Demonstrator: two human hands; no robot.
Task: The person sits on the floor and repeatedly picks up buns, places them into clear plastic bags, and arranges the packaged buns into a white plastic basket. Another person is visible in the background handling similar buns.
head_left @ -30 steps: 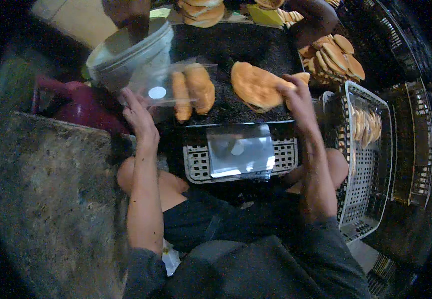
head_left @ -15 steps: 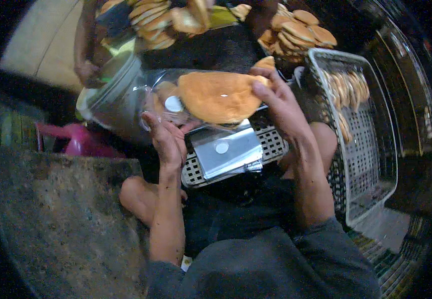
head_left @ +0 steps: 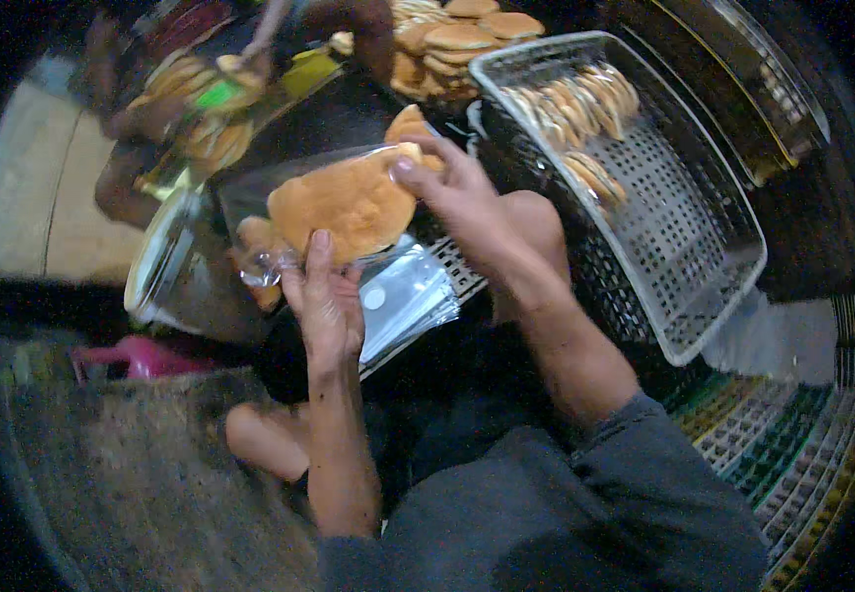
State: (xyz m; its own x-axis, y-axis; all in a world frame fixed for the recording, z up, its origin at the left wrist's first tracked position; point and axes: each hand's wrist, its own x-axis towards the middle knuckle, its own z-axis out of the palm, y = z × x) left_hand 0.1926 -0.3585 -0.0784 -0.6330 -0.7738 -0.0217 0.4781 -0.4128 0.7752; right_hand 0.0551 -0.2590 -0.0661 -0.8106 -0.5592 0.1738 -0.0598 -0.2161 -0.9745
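Note:
My left hand (head_left: 324,301) grips the lower edge of a clear plastic bag (head_left: 245,197), thumb over the front. Inside is a broad, flat golden bread (head_left: 334,207). My right hand (head_left: 452,197) pinches that bread at its right end, by the bag's mouth, with another bread piece (head_left: 410,122) poking up behind its fingers. More bread (head_left: 255,237) shows at the bag's left, partly hidden. Below my hands a stack of clear bags (head_left: 408,306) with a white round label lies on a perforated pale crate (head_left: 457,271).
A pale basket (head_left: 704,276) of bread stands right, other crates (head_left: 753,89) behind. Bread piles (head_left: 462,39) lie at the back. A co-worker's hand (head_left: 255,64) handles bread upper left. A pale bucket (head_left: 156,271), pink watering can (head_left: 146,360) and worn board (head_left: 132,444) are left.
My left hand moved right, beneath the bread, which is now inside the bag with my right hand still holding it. The view turned, shifting the right basket up and left.

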